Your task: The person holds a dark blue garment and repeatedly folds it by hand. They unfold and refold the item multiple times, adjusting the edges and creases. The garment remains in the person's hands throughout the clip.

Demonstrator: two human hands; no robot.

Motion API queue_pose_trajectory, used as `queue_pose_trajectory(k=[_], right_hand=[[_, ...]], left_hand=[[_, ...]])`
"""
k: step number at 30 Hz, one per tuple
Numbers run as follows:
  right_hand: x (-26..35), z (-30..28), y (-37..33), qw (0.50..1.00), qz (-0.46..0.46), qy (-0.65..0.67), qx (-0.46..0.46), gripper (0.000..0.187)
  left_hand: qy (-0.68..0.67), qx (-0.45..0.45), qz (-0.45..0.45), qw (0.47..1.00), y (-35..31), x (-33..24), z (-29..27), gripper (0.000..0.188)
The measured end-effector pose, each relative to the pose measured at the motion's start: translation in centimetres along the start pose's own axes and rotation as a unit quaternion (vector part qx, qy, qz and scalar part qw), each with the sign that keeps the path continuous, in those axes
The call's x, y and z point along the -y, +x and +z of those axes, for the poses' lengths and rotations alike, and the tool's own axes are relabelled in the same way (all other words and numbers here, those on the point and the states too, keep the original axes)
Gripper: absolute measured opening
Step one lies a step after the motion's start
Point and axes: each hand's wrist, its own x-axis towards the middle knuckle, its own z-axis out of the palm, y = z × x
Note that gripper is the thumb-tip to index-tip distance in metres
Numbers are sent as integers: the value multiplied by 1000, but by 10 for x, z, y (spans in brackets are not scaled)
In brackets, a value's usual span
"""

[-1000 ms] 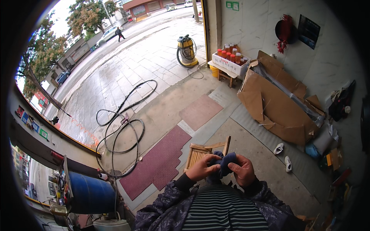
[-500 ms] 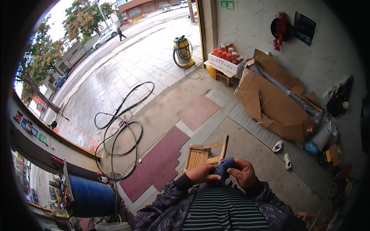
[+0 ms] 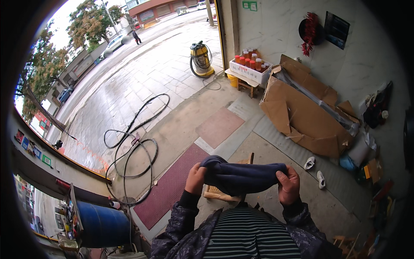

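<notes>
A dark navy cloth [image 3: 241, 177] hangs stretched sideways in front of my chest, its folds running from one hand to the other. My left hand [image 3: 196, 179] is closed on its left end, and my right hand [image 3: 288, 185] pinches the right end with the thumb on top. Beneath the cloth stands a small wooden chair [image 3: 219, 194] with a slatted seat; the cloth hides most of it.
A dark red mat [image 3: 172, 187] lies left of the chair. Coiled black hose [image 3: 156, 151] spreads over the floor and paving. At right are a large torn cardboard box [image 3: 306, 116] and white shoes [image 3: 321, 179]; a blue barrel [image 3: 105, 222] stands lower left.
My hands have moved apart and slightly forward. The cloth, bunched between them before, is now spread out wide and covers much of the chair.
</notes>
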Motion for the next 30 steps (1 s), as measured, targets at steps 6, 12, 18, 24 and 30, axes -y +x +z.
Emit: queue_pose_trajectory(k=[6, 12, 18, 24, 30], right_hand=[[-7, -19, 14, 998, -37, 12, -54, 14], [-12, -7, 21, 999, -18, -30, -19, 16], [-9, 26, 10, 984, 71, -105, 123, 31], [-11, 26, 4, 967, 134, -142, 161, 31], [-12, -13, 13, 992, 56, -111, 35, 21]], left_hand=[[-105, -67, 24, 992, 0, -18, -9, 24], [-79, -5, 41, 996, -16, -41, 32, 32], [-40, 147, 4, 988, -36, -42, 84, 33], [2, 150, -4, 989, -41, -44, 87, 25], [6, -3, 58, 998, -26, -50, 51, 16]])
